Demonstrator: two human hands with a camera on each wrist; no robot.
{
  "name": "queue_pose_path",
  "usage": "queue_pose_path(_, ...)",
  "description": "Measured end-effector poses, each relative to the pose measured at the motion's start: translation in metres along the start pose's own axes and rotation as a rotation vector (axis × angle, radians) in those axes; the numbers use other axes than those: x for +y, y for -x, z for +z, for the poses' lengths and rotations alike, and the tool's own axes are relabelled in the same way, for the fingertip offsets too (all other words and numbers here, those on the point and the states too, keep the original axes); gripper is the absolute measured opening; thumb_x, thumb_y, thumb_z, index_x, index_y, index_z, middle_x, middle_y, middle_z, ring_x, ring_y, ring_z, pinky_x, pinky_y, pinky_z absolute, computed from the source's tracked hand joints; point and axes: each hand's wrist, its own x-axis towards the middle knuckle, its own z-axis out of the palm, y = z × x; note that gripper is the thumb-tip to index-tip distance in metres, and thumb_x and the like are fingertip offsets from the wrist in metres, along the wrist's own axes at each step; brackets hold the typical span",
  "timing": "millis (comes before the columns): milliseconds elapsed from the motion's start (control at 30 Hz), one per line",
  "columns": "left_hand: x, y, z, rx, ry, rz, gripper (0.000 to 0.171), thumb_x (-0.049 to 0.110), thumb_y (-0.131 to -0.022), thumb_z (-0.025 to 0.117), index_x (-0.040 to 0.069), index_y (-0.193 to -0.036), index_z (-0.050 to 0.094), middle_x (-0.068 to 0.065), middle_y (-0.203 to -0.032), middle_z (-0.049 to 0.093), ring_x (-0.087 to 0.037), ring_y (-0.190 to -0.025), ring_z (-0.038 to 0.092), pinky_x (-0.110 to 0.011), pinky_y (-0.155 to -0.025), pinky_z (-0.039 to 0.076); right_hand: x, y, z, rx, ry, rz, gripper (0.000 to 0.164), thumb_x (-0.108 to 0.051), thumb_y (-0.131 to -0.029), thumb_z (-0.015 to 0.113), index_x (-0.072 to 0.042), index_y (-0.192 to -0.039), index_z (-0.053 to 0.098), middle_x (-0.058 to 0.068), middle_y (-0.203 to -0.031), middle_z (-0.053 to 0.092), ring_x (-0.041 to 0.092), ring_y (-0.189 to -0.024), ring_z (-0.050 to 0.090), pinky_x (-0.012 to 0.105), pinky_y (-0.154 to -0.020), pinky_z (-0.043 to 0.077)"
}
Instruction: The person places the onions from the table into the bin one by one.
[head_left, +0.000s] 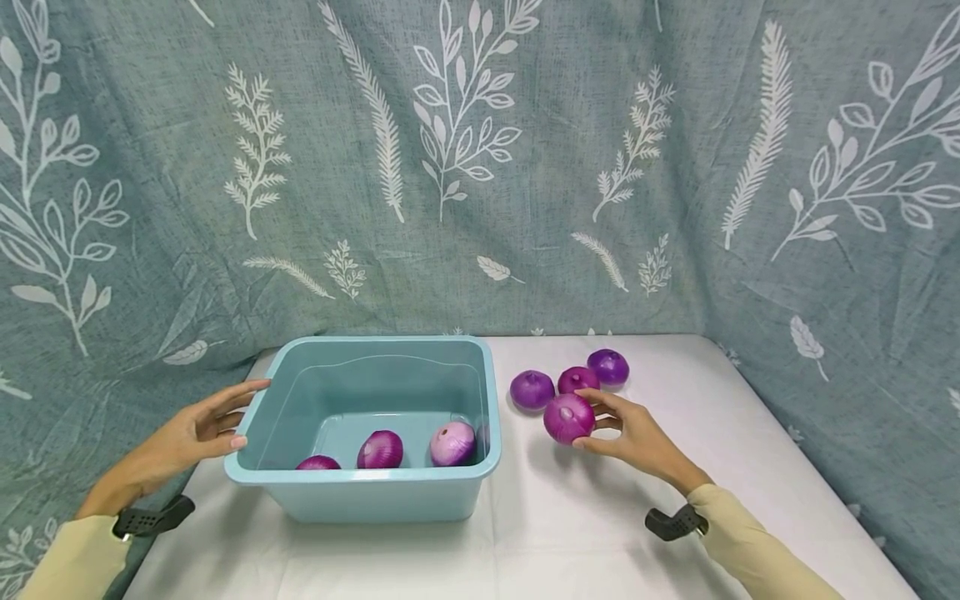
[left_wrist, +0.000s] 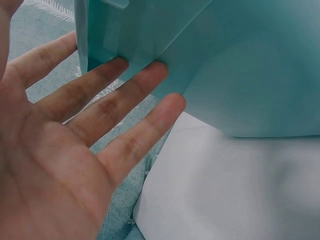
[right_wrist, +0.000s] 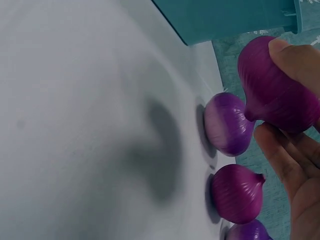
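My right hand (head_left: pixel 626 429) pinches a red onion (head_left: pixel 567 418) between thumb and fingers, holding it above the white table. In the right wrist view that onion (right_wrist: pixel 277 87) hangs clear of the surface, its pointed end facing down and left. My left hand (head_left: pixel 198 429) is at the left side of a light blue plastic tub (head_left: pixel 375 500). Its fingers (left_wrist: pixel 132 135) are nearly straight and lie against the tub's outer wall (left_wrist: pixel 240 85). Inside the tub lie a pale-topped onion (head_left: pixel 453 443), a red onion (head_left: pixel 380 450) and another onion (head_left: pixel 318 462) partly hidden by the front rim.
Right of the tub, a purple onion (head_left: pixel 532 391), a red onion (head_left: pixel 578 380) and a second purple onion (head_left: pixel 608 367) sit on the white tabletop (head_left: pixel 570 533). A blue-green leaf-patterned cloth (head_left: pixel 480 267) hangs behind and at both sides.
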Motion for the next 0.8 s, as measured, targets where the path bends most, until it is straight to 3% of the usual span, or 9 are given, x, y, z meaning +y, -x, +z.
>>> queue_pose_path(200,0.0,-0.001,-0.001,0.004,-0.011,0.007,0.072,0.002,-0.105,0.055,0.018,-0.166,0.022,-0.005,-0.164,0.029,0.002,-0.134,0.046,-0.025,-0.099,0.051,-0.016,-0.007,-0.001,0.015,0.011,-0.013,0.073,-0.014,-0.08,0.091,-0.002,-0.143,0.056,0.016,-0.13,0.064,0.033,-0.109,0.067,0.038,-0.094,0.057)
queue_pose_path(500,-0.001,-0.002,0.0,-0.015,0.014,0.018,0.072,0.0,-0.106,0.054,0.017,-0.166,0.02,-0.005,-0.165,0.027,-0.001,-0.135,0.047,-0.027,-0.099,0.052,-0.027,-0.019,-0.002,0.016,0.009,-0.057,0.072,-0.025,-0.08,0.092,-0.013,-0.143,0.058,0.003,-0.126,0.067,0.022,-0.105,0.068,0.029,-0.094,0.057)
queue_pose_path(733,-0.001,-0.001,-0.001,-0.003,-0.004,-0.003,0.072,0.003,-0.106,0.055,0.019,-0.166,0.02,-0.004,-0.166,0.027,0.003,-0.134,0.045,-0.025,-0.099,0.051,-0.04,-0.027,-0.004,0.006,0.016,-0.066,0.074,-0.027,-0.08,0.092,-0.011,-0.144,0.058,0.008,-0.133,0.064,0.02,-0.106,0.069,0.046,-0.096,0.055)
queue_pose_path(800,-0.001,-0.001,-0.001,-0.004,-0.003,-0.004,0.072,0.003,-0.106,0.055,0.02,-0.166,0.02,-0.005,-0.166,0.026,0.003,-0.134,0.045,-0.025,-0.099,0.051,-0.043,-0.03,-0.004,0.006,0.01,-0.067,0.074,-0.027,-0.08,0.092,-0.011,-0.144,0.058,0.007,-0.134,0.064,0.021,-0.106,0.069,0.046,-0.096,0.055)
